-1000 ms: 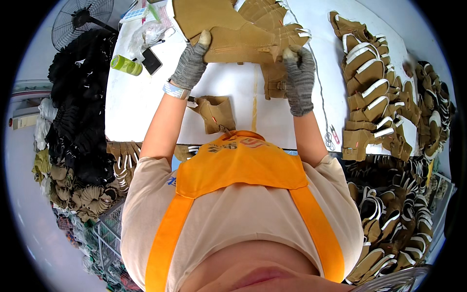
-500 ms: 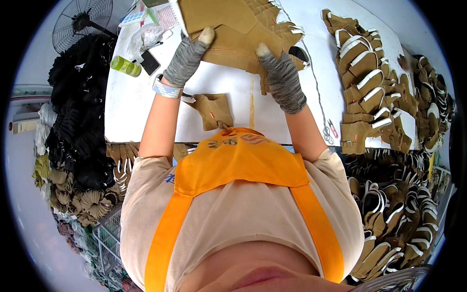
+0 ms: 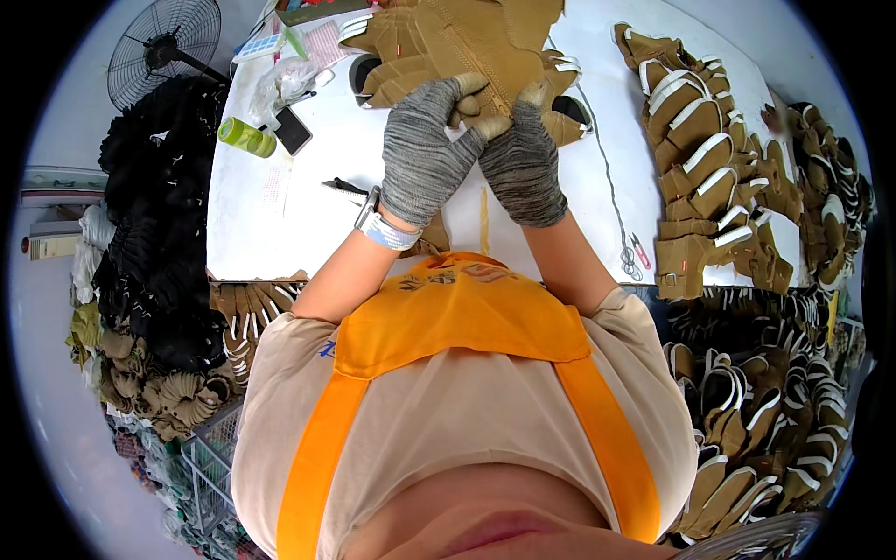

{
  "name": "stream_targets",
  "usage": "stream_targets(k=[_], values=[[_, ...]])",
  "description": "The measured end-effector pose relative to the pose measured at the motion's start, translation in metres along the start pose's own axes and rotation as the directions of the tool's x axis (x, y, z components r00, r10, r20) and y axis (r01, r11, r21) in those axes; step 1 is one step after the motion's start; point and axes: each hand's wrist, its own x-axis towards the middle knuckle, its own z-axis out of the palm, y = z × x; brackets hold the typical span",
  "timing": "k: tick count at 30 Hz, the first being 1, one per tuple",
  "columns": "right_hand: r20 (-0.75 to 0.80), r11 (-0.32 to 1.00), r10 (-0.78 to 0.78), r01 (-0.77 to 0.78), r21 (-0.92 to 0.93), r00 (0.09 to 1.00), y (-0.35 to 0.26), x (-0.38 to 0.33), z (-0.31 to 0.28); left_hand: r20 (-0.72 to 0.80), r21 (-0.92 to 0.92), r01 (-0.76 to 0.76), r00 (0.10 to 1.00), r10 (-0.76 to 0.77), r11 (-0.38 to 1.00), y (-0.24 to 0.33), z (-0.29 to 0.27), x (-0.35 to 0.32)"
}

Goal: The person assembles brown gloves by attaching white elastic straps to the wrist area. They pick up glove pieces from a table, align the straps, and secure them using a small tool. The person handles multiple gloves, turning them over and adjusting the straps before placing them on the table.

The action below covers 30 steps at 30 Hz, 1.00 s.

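Hands, left [image 3: 425, 149] and right [image 3: 523, 159], seemingly both pinch the tan shoe upper [image 3: 467, 37].

Both hands, left [image 3: 425, 149] and right [image 3: 523, 163], wear mottled grey knit gloves. A light wristband [image 3: 383, 229], possibly a watch, sits just behind the left glove. Beige short-sleeved shirt [image 3: 439, 439], orange apron [image 3: 457, 313] with straps.

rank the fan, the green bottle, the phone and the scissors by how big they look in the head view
1. fan, clearly largest
2. scissors and green bottle, too close to rank
3. phone, partly covered, so unsure
Fisheye bending near the rim adds some doubt.
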Motion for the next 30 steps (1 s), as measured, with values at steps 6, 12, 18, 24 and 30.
stream_targets(k=[6, 12, 18, 24, 30], values=[[-0.026, 0.993, -0.024, 0.027, 0.114, 0.999, 0.008, -0.004, 0.003, -0.021, -0.025, -0.041, 0.999, 0.04, 0.999, 0.006, -0.001, -0.001], [-0.054, 0.996, 0.044, -0.04, 0.079, 0.998, 0.011, -0.014, 0.003, -0.034, -0.081, -0.001, 0.999, -0.002, 0.997, 0.014, -0.005, -0.01], [-0.097, 0.998, -0.064, 0.065, 0.001, 0.993, 0.018, -0.016, 0.009, 0.025, -0.08, 0.031, 0.999, -0.029, 0.996, 0.013, -0.014, -0.011], [-0.059, 0.934, -0.169, 0.141, -0.328, 0.984, 0.031, -0.019, -0.011, -0.028, -0.151, -0.031, 0.999, 0.027, 0.988, 0.0, -0.01, -0.016], [-0.142, 0.786, -0.433, 0.296, -0.543, 0.89, 0.034, -0.023, 0.013, -0.143, 0.155, -0.24, 0.954, 0.262, 0.958, -0.017, -0.019, 0.002]])
